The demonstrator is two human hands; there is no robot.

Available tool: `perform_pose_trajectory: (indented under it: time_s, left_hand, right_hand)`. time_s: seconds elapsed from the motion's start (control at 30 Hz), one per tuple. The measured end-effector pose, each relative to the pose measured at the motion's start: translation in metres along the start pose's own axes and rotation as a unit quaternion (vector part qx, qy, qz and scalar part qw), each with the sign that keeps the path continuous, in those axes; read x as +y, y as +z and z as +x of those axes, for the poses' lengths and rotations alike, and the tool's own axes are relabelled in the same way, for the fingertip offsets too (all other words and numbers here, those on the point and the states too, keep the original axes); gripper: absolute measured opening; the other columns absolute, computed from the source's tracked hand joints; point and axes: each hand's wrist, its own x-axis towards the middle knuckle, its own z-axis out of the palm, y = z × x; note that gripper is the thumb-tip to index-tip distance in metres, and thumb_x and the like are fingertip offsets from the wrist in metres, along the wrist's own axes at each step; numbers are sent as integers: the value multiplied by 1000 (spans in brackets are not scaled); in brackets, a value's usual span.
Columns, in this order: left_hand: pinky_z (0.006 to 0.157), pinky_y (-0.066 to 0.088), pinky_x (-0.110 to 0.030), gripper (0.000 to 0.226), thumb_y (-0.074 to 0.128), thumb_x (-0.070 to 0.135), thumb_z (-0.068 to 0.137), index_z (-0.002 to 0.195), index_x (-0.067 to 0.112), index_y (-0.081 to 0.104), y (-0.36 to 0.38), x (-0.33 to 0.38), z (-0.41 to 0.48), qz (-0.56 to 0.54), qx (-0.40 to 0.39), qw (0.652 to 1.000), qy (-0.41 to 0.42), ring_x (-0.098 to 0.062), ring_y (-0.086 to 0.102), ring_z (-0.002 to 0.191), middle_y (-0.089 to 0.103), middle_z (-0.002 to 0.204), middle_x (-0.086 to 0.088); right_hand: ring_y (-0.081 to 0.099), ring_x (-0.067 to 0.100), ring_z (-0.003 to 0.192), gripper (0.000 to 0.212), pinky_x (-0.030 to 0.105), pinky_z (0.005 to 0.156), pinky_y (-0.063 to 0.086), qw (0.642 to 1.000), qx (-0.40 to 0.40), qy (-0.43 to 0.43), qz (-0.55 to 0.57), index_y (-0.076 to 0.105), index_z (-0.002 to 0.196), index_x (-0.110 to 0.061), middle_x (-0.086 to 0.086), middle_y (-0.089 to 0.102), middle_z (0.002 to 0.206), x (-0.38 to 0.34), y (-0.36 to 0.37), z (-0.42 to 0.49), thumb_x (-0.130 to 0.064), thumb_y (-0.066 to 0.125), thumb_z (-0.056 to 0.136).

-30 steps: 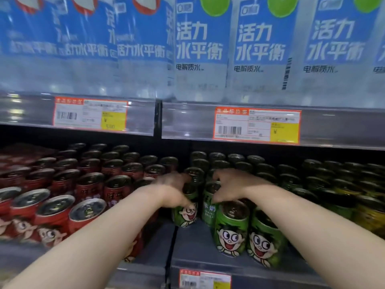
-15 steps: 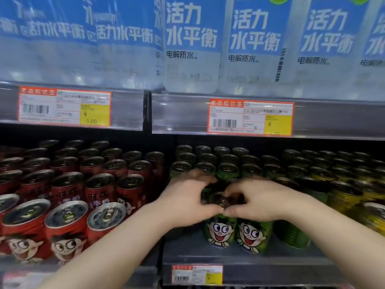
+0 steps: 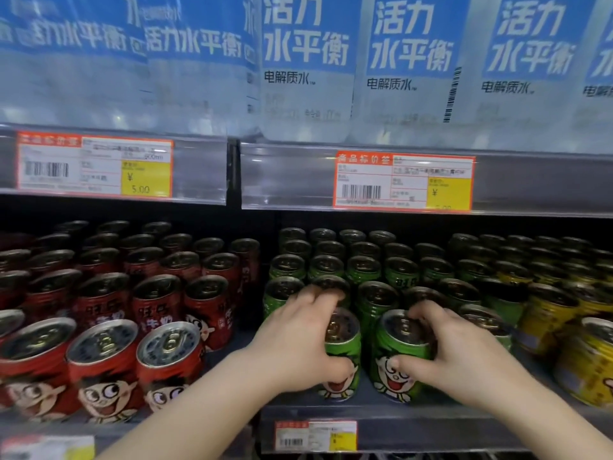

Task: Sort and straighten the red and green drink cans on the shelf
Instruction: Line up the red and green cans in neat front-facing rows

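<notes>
The red cans [image 3: 106, 360] stand in rows on the shelf [image 3: 431, 433], to the left of the front green can [image 3: 346, 346]. The left hand [image 3: 298, 343] has its grip around this can, with the thumb on the front. Just right of it, the right hand [image 3: 464, 353] holds a second green can [image 3: 388, 350] in its grip. The yellow cans [image 3: 590, 360] stand farther right.

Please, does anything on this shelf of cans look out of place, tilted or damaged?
Nothing looks spilled or dented. Red cartoon-face metal cans and green cartoon-face metal cans are not mixed. Only the front green row is uneven: just two cans stand there, one gripped by the left hand, one by the right hand.
</notes>
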Motion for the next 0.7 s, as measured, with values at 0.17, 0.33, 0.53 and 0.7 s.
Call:
perform_pose_trajectory:
  time_s: [0.17, 0.33, 0.53, 0.7]
  left_hand:
    - [107, 30, -31, 85, 67, 47, 69, 142, 34, 25, -9, -13, -12, 27, -28, 999, -1, -15, 28, 129, 33, 134, 4]
    - [107, 31, -29, 83, 64, 41, 72, 143, 34, 21, -13, -30, -25, -4, -13, 998, -54, -13, 21, 133, 22, 141, 7]
    - [107, 21, -30, 85, 54, 61, 67, 141, 39, 20, -11, -21, -21, 65, 8, 997, -46, -17, 18, 131, 23, 142, 6]
    - [114, -8, -46, 105, 44, 86, 53, 143, 40, 15, -7, -7, 12, 112, -10, 993, 18, -19, -4, 142, 7, 155, 5]
  right_hand:
    - [55, 2, 99, 69, 18, 80, 42, 989, -33, -43, 134, 30, 121, -44, -23, 52, 108, -19, 12, -1, -57, 67, 64]
    - [53, 2, 112, 69, 31, 96, 46, 963, -31, -62, 262, 33, 124, -50, -24, 53, 120, -31, 41, 4, -57, 64, 62]
    - [40, -3, 118, 66, 20, 105, 33, 967, -18, -119, 223, 31, 140, -35, -20, 33, 131, -31, 39, 4, -49, 60, 82]
    - [49, 15, 119, 57, 31, 102, 38, 986, 115, -103, 65, 49, 131, -28, -2, 52, 129, -8, 4, 36, -50, 62, 80]
